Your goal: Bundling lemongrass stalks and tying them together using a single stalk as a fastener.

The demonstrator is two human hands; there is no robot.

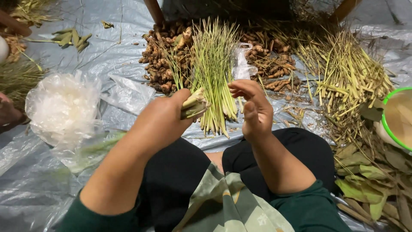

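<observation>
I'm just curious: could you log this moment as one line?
left hand: grips lemongrass bundle | right hand: open, empty, beside stalks | front: lemongrass pile, brown roots

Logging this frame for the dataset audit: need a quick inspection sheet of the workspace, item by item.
Surface: grey plastic sheet spread on the ground, wrinkled.
Job's things: small bundle of lemongrass stalks in the left hand; larger lemongrass pile lying just beyond it.
Clutter: heap of brown roots, dry stalk pile, dried leaves, crumpled clear plastic bags, green-rimmed bowl at the right edge.
Grippers: left hand closed around the bundle; right hand empty, fingers curled, beside the stalks.
Cables: nothing seen.
Surroundings: another person's hand at the left edge.
</observation>
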